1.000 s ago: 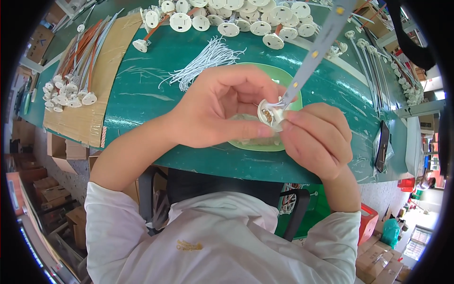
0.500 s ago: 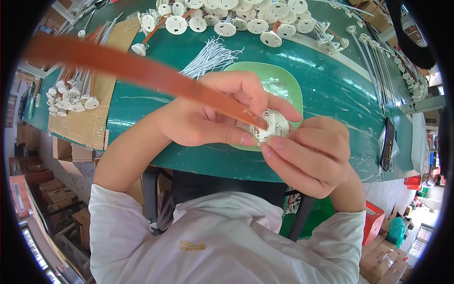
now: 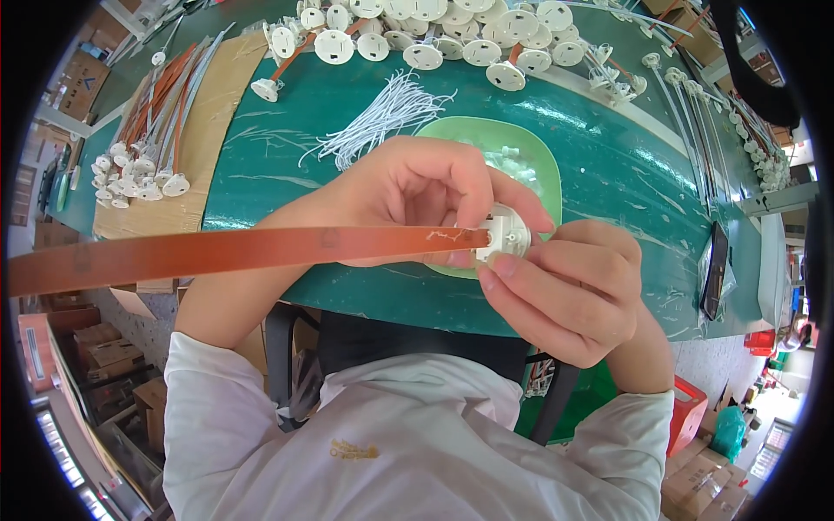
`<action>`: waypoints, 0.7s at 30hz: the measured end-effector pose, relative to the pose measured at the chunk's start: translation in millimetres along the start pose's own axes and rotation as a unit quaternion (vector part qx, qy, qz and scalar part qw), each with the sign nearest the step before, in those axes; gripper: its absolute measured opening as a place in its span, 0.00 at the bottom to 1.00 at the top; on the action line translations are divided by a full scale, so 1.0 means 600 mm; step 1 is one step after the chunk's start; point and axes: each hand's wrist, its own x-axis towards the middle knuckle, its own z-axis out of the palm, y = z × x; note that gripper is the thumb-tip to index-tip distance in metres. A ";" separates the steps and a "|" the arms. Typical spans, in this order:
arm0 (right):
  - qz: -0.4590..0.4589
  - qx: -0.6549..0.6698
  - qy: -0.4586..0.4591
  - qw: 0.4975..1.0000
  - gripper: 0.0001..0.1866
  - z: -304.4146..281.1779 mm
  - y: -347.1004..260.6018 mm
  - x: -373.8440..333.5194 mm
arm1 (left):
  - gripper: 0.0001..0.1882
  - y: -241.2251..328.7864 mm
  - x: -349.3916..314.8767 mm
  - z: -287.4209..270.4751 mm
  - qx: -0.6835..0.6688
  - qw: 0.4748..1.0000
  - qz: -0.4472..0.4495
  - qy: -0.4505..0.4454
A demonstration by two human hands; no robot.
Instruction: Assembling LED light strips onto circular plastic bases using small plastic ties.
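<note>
A round white plastic cap [image 3: 514, 227] is held between my two hands over the table's near part. From its middle a long flat orange-brown strip [image 3: 217, 252] sticks out to the left, passing in front of my left forearm. The fingers of my left hand [image 3: 408, 187] are closed round the cap's far and left sides. My right hand [image 3: 578, 286] pinches at its near right edge with thumb and fingertips; whether a small part is in that pinch is hidden. Just behind the cap sits a light green bowl [image 3: 549, 165] with small pale pieces in it.
Beyond my hands, a bundle of white wires [image 3: 382, 117] lies on the green table [image 3: 617, 174]. A pile of white caps [image 3: 426, 56] lines the far edge. Capped strips rest on cardboard [image 3: 217, 130] at left. A dark phone-like slab [image 3: 714, 269] is at right.
The orange-brown strip has swung down at its free end, from slanting up to the left to nearly level. The cap has turned with it; both hands keep their hold.
</note>
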 end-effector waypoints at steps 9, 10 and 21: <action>0.031 0.031 0.025 0.999 0.14 0.007 0.015 0.000 | 0.27 0.004 -0.014 -0.006 0.073 0.996 -0.023 0.046; 0.073 0.069 0.041 0.994 0.14 0.008 0.019 0.006 | 0.27 0.010 -0.012 -0.003 0.075 0.996 -0.024 0.044; 0.573 0.483 0.055 0.660 0.15 -0.019 0.029 0.011 | 0.47 0.024 -0.001 0.017 -0.083 0.983 -0.161 -0.033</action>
